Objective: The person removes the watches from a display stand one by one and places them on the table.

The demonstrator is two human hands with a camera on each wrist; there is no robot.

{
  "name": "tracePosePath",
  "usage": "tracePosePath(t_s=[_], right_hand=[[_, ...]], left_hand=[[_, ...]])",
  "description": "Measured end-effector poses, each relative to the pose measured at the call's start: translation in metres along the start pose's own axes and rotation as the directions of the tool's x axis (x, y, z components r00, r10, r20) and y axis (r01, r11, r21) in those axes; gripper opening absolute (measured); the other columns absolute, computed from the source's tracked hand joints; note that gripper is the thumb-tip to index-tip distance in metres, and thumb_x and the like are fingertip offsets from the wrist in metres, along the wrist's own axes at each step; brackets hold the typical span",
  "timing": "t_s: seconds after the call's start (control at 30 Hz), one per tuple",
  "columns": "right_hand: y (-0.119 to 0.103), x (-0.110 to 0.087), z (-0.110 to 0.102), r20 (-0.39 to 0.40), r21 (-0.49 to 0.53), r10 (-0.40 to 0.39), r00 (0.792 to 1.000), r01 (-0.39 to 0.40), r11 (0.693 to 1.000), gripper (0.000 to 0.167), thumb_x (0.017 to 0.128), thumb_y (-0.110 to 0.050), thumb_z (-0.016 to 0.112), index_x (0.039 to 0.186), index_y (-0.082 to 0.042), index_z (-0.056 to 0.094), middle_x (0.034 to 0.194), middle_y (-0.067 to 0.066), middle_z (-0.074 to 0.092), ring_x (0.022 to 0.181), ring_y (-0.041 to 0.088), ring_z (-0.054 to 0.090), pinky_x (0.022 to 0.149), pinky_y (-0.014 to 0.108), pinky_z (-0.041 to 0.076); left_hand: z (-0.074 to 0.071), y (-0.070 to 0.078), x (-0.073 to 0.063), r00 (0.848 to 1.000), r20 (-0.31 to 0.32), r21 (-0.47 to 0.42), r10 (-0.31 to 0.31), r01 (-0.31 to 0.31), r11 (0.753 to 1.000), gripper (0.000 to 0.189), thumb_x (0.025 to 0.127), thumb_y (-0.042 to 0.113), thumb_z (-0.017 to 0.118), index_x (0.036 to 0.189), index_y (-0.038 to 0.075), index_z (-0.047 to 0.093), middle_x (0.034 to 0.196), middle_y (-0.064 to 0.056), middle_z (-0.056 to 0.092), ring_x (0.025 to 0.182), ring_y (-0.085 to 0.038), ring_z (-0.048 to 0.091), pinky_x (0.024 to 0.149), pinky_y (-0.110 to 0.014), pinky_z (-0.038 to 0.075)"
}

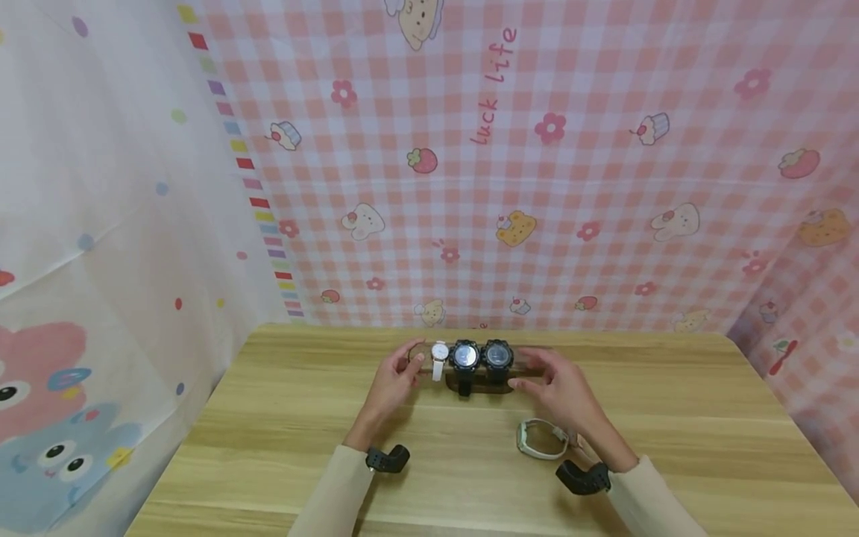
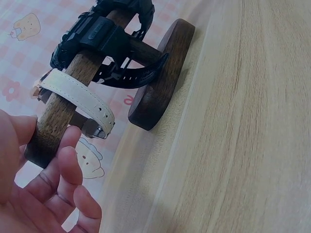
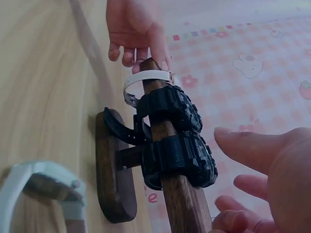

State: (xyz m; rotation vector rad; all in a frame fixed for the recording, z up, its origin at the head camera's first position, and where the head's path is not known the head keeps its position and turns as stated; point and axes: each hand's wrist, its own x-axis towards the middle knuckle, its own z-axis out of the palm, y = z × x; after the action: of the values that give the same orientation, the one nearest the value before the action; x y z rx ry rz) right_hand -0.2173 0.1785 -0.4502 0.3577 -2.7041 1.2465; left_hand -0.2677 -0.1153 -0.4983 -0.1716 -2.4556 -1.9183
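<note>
Stand [image 2: 165, 87], dark brown wood, with oblong base and crossbar [image 2: 51, 121] – set upright on the table [image 1: 443, 470], near its far edge. Three watches are carried on the crossbar: at the left, a white-strapped watch [image 1: 439, 351], its strap looped around the wood; beside it, a black watch [image 1: 466, 355], one strap end left hanging toward the base; next to that, a second black watch [image 1: 499, 355], also fitted around the bar. The crossbar's left end is pinched between thumb and fingers of the left hand [image 1: 396, 380]. The right hand [image 1: 562, 384] is held at the opposite end, thumb spread away from the fingers; whether the wood is touched there cannot be told. A pale watch [image 1: 533, 451], strap curved in a loop, is laid on the table nearer the person, by the right forearm. A black device [image 1: 389, 459] is worn on the left wrist, another of its kind on the right; pale sleeves [image 1: 335, 492] are seen behind them. Beyond the table – pink checked cloth [image 1: 590, 179], printed with cupcakes, strawberries and flowers
</note>
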Motion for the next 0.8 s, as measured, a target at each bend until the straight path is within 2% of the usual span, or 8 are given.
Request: tracePosePath(t_s=[0.07,0.23,0.33,0.43,0.5,0.63,0.73,0.8], right_hand=[[0.000,0.005,0.003,0.019,0.004,0.008,1.000,-0.008,1.000,0.061,0.082,-0.026,0.082,0.136,-0.009,0.058,0.112,0.014,0.064,0.072,0.014,0.050,0.062,0.026,0.044],[-0.001,0.015,0.011,0.061,0.010,0.026,0.998,-0.027,1.000,0.077,0.081,-0.028,0.083,0.144,-0.001,0.047,0.118,0.018,0.060,0.086,0.021,0.052,0.075,0.033,0.045],[-0.002,0.020,0.016,0.051,-0.020,0.034,0.998,-0.033,0.999,0.080,0.080,-0.028,0.083,0.144,0.002,0.046,0.115,0.018,0.059,0.094,0.026,0.052,0.083,0.040,0.045],[-0.004,0.022,0.020,0.029,-0.052,0.045,0.999,-0.043,0.998,0.080,0.079,-0.028,0.084,0.143,0.002,0.048,0.111,0.017,0.059,0.100,0.030,0.050,0.091,0.046,0.039],[-0.006,0.024,0.022,0.018,-0.054,0.052,0.998,-0.051,0.997,0.079,0.078,-0.028,0.085,0.142,0.001,0.049,0.109,0.016,0.058,0.101,0.031,0.049,0.092,0.048,0.036],[-0.009,0.026,0.025,0.001,-0.073,0.056,0.998,-0.056,0.996,0.076,0.078,-0.029,0.085,0.141,-0.001,0.052,0.105,0.016,0.058,0.096,0.030,0.050,0.088,0.045,0.036],[-0.010,0.028,0.027,-0.014,-0.091,0.060,0.998,-0.061,0.994,0.074,0.079,-0.030,0.085,0.140,-0.001,0.054,0.102,0.016,0.057,0.092,0.028,0.050,0.083,0.041,0.037],[-0.010,0.030,0.029,-0.025,-0.103,0.062,0.998,-0.064,0.993,0.074,0.079,-0.030,0.084,0.139,-0.001,0.054,0.101,0.016,0.058,0.090,0.026,0.049,0.081,0.039,0.038]], left_hand=[[-0.001,0.007,-0.003,1.000,0.007,0.002,-0.001,0.001,1.000,0.038,0.102,0.013,0.056,0.140,0.010,0.056,0.079,-0.022,0.063,0.075,-0.048,0.058,0.053,-0.022,0.042],[-0.003,0.029,-0.013,1.000,0.025,0.001,0.008,-0.008,1.000,0.037,0.101,0.009,0.055,0.138,0.007,0.057,0.072,-0.006,0.060,0.074,-0.046,0.058,0.054,-0.022,0.043],[-0.004,0.034,-0.017,0.999,0.031,-0.005,0.022,-0.022,1.000,0.036,0.102,0.009,0.055,0.138,0.006,0.057,0.075,-0.014,0.062,0.073,-0.045,0.058,0.055,-0.022,0.044],[-0.004,0.034,-0.018,0.999,0.036,-0.011,0.032,-0.032,0.999,0.037,0.102,0.009,0.055,0.138,0.005,0.056,0.083,-0.028,0.063,0.074,-0.046,0.058,0.056,-0.023,0.045],[-0.004,0.034,-0.018,0.999,0.038,-0.015,0.028,-0.028,1.000,0.036,0.102,0.009,0.055,0.138,0.005,0.056,0.087,-0.033,0.062,0.073,-0.045,0.058,0.056,-0.022,0.045],[-0.005,0.030,-0.015,0.999,0.038,-0.014,0.025,-0.025,1.000,0.036,0.102,0.009,0.055,0.137,0.006,0.057,0.082,-0.028,0.063,0.068,-0.034,0.058,0.056,-0.022,0.044],[-0.004,0.019,-0.008,0.999,0.033,-0.013,0.028,-0.027,1.000,0.036,0.102,0.009,0.055,0.138,0.006,0.057,0.077,-0.018,0.063,0.065,-0.028,0.056,0.054,-0.022,0.043],[-0.003,0.010,-0.004,0.999,0.023,-0.018,0.030,-0.030,0.999,0.036,0.102,0.011,0.055,0.138,0.007,0.057,0.076,-0.017,0.062,0.064,-0.027,0.055,0.052,-0.021,0.042]])
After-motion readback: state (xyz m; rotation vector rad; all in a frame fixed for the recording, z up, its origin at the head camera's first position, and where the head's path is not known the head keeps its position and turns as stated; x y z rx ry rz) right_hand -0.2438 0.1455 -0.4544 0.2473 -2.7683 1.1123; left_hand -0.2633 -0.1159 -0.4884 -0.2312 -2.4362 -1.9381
